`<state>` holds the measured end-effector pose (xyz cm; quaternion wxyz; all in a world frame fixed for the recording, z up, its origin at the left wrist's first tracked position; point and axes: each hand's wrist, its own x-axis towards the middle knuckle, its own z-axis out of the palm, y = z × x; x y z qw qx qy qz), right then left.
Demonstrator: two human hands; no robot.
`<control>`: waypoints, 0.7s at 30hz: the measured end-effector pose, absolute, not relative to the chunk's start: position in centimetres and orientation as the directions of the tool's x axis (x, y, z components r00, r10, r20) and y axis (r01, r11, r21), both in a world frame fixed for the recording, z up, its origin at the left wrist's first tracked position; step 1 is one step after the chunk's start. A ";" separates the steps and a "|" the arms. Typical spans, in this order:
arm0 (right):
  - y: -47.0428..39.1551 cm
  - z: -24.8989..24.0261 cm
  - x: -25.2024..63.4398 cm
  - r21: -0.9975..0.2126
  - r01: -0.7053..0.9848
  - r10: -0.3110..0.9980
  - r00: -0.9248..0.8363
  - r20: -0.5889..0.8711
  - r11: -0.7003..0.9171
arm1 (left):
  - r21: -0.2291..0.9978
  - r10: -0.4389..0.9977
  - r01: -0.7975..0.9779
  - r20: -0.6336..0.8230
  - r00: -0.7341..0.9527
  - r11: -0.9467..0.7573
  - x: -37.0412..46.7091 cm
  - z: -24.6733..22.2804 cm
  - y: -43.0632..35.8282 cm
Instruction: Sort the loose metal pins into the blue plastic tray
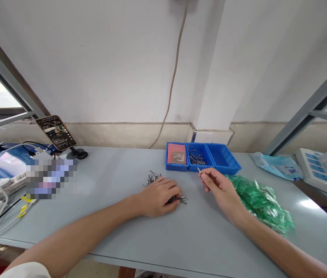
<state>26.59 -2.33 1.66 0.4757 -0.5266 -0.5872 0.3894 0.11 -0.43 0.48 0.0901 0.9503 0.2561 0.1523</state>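
My left hand [161, 196] lies on the grey table with its fingers curled around some small metal pins [182, 199], whose ends stick out beside the thumb. More of the same pins [152, 177] lie loose just behind that hand. Between thumb and fingertips, my right hand [217, 189] pinches one thin metal pin [199, 170], held in front of the blue divided tray [177, 168]. Several pins [197, 159] sit in the tray's middle compartment. A reddish sheet and a small clear bag [177, 157] fill the left compartment; the right one shows bare blue plastic.
Green plastic bags [262, 202] are heaped right of my right hand. Farther right are a blue-white packet [278, 166] and a white device [321, 172]. A phone [56, 132] on a stand, a power strip [5, 187] and cables occupy the left. A wall backs the table.
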 end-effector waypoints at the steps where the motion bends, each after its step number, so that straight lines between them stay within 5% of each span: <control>1: -2.3 1.7 26.6 -0.958 0.250 0.989 0.010 0.151 0.143 | 0.248 0.513 0.459 0.244 0.823 -0.853 0.1 0.5 -0.4; 21: -2.5 1.9 26.5 -0.946 0.272 0.983 0.003 0.181 0.174 | 0.256 0.514 0.458 0.235 0.825 -0.851 0.1 0.6 -0.4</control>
